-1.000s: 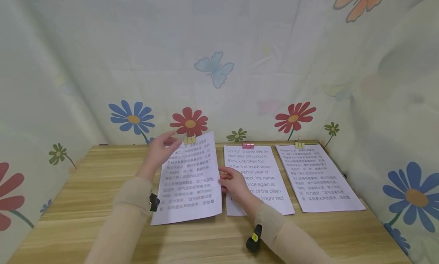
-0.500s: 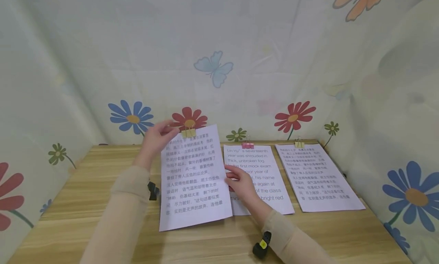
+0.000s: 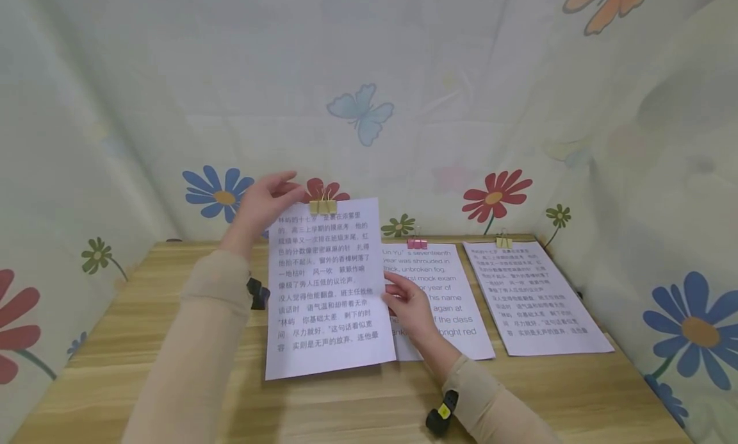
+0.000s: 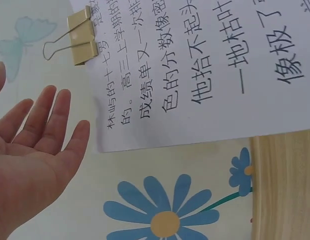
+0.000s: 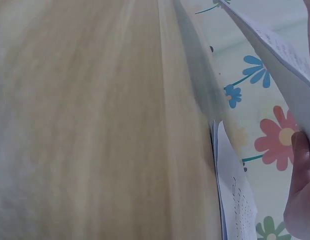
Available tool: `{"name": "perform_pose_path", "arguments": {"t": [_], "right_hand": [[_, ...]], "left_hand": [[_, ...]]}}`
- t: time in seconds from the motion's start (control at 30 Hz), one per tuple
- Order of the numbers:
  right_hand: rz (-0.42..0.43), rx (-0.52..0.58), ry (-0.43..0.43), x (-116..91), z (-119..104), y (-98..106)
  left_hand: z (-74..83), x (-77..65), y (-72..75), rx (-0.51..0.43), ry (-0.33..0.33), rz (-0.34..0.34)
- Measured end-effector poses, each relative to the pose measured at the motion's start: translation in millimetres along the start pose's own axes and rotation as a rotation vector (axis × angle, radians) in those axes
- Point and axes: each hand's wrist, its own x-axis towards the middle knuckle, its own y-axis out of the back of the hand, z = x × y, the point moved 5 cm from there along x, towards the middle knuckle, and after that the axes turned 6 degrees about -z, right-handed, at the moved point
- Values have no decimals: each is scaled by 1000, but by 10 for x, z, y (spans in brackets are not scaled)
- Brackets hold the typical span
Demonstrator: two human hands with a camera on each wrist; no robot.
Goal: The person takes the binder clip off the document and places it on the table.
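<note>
A stack of printed sheets (image 3: 325, 290) with Chinese text is raised off the table and tilted up, its top held by a gold binder clip (image 3: 323, 206). My right hand (image 3: 412, 309) pinches the stack's right edge; in the right wrist view its thumb lies against the back of the paper (image 5: 290, 75). Beside the top left corner is my left hand (image 3: 262, 204). The left wrist view shows that hand (image 4: 40, 145) with fingers spread and loosely bent, apart from the paper and from the clip (image 4: 82, 37).
Partly behind the raised stack lies an English-text stack (image 3: 461, 328) with a pink binder clip (image 3: 417, 243). Farther right lies another Chinese-text stack (image 3: 536, 303) with a gold clip (image 3: 504, 242). A flowered curtain (image 3: 415, 162) stands behind the wooden table (image 3: 334, 405).
The clipped Chinese-text stack has been lifted, moved slightly right and tilted more upright. My left hand has risen with its top edge; my right hand has shifted a little right, still pinching the edge.
</note>
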Motion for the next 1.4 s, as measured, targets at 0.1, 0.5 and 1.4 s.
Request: {"name": "perform_pose_path", "arguments": {"t": [0.1, 0.5, 1.4], "right_hand": [[7, 15, 15, 6, 14, 7], [30, 26, 55, 4, 63, 62], [8, 75, 117, -73, -53, 78]], "left_hand": [[91, 18, -3, 10, -6, -32], [316, 32, -56, 21, -68, -144], [516, 41, 12, -13, -37, -272]]}}
